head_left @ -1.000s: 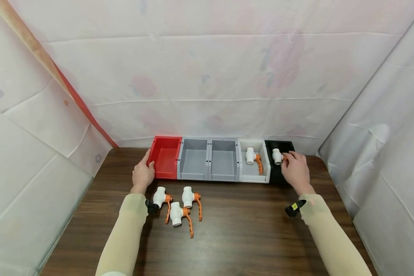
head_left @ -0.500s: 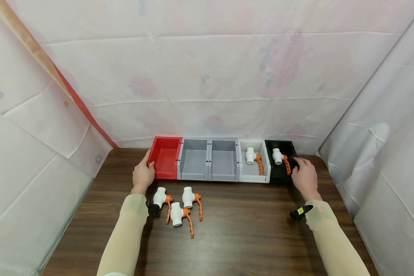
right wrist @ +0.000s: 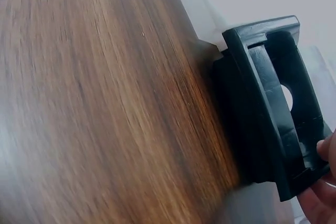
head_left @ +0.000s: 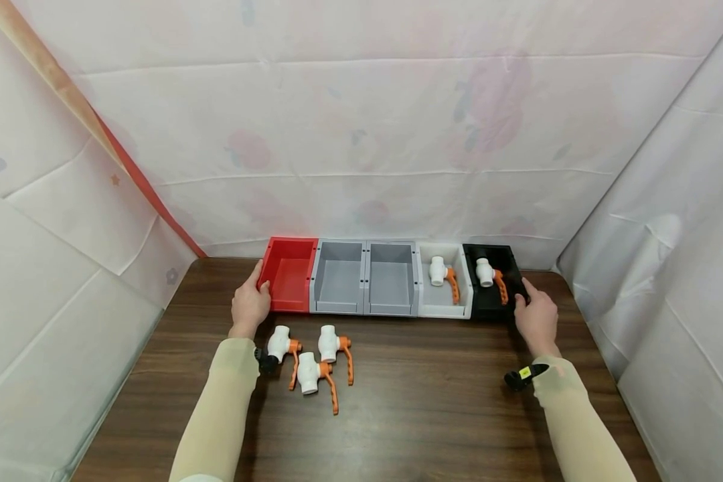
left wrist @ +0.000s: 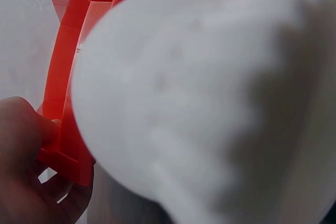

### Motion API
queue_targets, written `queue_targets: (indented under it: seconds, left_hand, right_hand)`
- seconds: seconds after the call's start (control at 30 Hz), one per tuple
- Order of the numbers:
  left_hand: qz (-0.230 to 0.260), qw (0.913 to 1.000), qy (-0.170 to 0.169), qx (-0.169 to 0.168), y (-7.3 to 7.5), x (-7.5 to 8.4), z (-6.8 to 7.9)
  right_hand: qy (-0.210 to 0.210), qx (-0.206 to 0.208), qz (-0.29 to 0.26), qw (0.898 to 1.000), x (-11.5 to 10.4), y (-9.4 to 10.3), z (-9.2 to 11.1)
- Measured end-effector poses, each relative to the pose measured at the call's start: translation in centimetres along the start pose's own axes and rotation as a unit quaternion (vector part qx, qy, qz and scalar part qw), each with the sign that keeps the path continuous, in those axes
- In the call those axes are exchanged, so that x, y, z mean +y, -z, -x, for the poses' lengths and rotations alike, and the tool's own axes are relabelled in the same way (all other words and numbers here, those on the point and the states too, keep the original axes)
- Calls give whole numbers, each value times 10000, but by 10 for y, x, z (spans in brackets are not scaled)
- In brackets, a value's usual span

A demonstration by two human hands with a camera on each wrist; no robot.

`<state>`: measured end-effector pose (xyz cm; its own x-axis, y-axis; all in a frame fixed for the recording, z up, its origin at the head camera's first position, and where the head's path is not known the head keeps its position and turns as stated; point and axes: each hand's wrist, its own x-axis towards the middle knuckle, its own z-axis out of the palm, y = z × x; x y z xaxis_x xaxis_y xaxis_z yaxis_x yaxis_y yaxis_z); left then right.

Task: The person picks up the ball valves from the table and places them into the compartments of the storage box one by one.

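In the head view a row of joined bins stands at the table's back. My left hand point(head_left: 250, 307) grips the outer side of the red bin point(head_left: 289, 276); the left wrist view has the thumb point(left wrist: 48, 129) over its edge and fingers beneath. At the other end my right hand point(head_left: 537, 320) pinches the near right corner of the black bin point(head_left: 487, 304), thumb inside and fingers outside. One white ball valve with an orange handle point(head_left: 485, 273) lies in the black bin, another white ball valve point(head_left: 438, 271) in the white bin point(head_left: 442, 312).
Two grey bins point(head_left: 339, 278) sit between the red and white ones. Three more ball valves point(head_left: 308, 375) lie on the wooden table point(head_left: 422, 402) in front, close to the left wrist; one blurred valve point(left wrist: 199, 93) fills much of the left wrist view. A cloth curtain point(head_left: 367, 134) hangs behind.
My right hand has let go of the valve in the black bin, moved right, and taken hold of that bin's side. The left hand stays at the red bin.
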<state>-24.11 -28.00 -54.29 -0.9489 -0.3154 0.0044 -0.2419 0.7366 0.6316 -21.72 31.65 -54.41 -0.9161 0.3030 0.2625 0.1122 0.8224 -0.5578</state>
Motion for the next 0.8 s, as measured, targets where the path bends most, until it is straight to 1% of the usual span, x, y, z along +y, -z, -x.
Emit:
queue_targets:
  seconds: [0.17, 0.3, 0.53, 0.67, 0.8]
  left_hand:
    - [39, 10000, 7, 42, -3, -2, -2]
    - [74, 10000, 13, 4, -2, -1, -3]
    - [4, 9999, -82, -136, 6, 0, -4]
    - [-19, 9994, -178, -290, 8, 1, -5]
    - [-27, 9991, -295, -288, 8, 2, -5]
  right_hand:
    - [-376, -46, -156, 9992, 3, -6, 3]
    - [-504, 116, -133, 9986, 5, -13, 6]
    - [-597, 289, -38, 9978, 4, -23, 10]
    - [-591, 392, -84, 9974, 4, -23, 12]
    - [-528, 421, -70, 9977, 3, -22, 13]
